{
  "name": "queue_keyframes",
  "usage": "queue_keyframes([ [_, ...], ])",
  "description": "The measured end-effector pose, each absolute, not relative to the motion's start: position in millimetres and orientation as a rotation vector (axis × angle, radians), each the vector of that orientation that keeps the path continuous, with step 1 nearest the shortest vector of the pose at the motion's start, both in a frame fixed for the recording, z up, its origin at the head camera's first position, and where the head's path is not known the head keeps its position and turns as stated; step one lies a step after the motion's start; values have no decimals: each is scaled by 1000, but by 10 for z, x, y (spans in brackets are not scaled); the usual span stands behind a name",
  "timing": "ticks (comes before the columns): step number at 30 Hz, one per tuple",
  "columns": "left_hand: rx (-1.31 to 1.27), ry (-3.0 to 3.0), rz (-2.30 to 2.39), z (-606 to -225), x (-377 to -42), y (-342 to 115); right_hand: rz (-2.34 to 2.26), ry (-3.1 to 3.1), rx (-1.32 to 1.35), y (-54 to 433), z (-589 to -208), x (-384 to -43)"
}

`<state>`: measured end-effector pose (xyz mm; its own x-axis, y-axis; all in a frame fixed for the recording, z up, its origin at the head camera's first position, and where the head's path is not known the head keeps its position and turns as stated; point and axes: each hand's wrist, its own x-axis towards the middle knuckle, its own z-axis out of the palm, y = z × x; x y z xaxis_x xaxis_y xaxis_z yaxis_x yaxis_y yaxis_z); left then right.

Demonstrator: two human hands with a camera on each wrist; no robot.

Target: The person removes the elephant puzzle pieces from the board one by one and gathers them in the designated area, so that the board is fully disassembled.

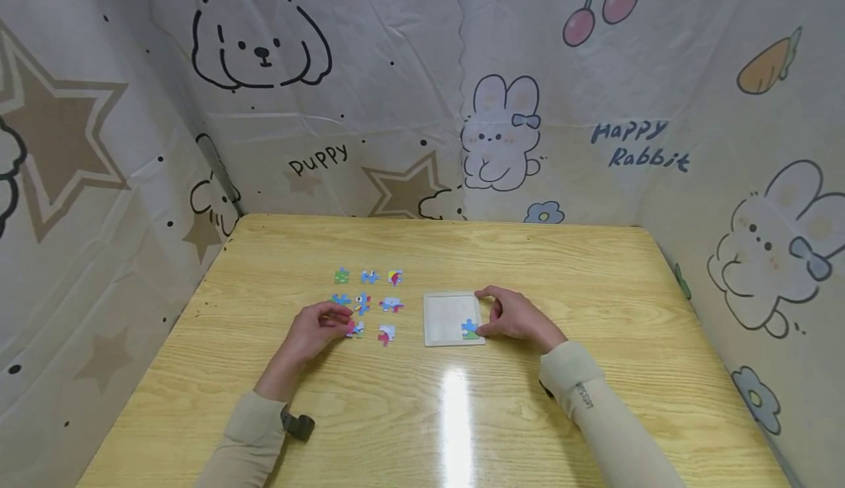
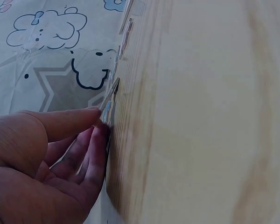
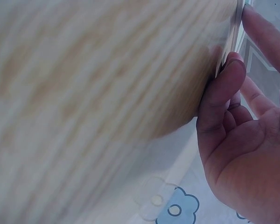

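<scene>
My left hand [image 1: 319, 330] pinches a pink and blue jigsaw piece [image 1: 356, 329] at the near left of the loose pieces. In the left wrist view, that left hand [image 2: 60, 154] has the thin piece [image 2: 110, 93] tilted up edge-on between thumb and fingers. A square, pale puzzle tray [image 1: 442, 319] lies right of the pieces. In its near right corner sits a blue and green jigsaw piece [image 1: 469, 329]. My right hand [image 1: 518, 319] grips the tray's right side, index finger at the far corner and thumb near the front corner. The right wrist view shows that hand [image 3: 247, 126] at the table edge-on.
Several loose jigsaw pieces lie in rough rows left of the tray, among them a green one [image 1: 341, 276], a yellow and red one [image 1: 394, 277] and a white and pink one [image 1: 386, 334]. Printed curtains [image 1: 396, 106] stand behind the wooden table [image 1: 568, 253].
</scene>
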<state>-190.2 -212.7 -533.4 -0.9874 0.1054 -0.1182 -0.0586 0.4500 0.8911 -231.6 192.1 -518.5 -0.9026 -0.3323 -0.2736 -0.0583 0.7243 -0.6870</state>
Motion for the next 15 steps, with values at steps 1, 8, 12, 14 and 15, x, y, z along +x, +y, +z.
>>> queue_keyframes([
  [1, 40, 2547, 1563, -5338, -1904, -2128, -995, 2551, -304, 1922, -5187, -2317],
  [8, 32, 2574, 1532, -5348, -1911, -2145, -992, 2556, -309, 1928, -5207, -2327],
  [12, 23, 2561, 1543, -5342, -1911, -2150, -995, 2554, -304, 1932, -5217, -2329],
  [14, 20, 2559, 1546, -5336, -1908, -2150, -1000, 2552, -306, 1935, -5221, -2327],
  [15, 17, 2558, 1545, -5334, -1906, -2149, -1002, 2552, -308, 1937, -5222, -2326],
])
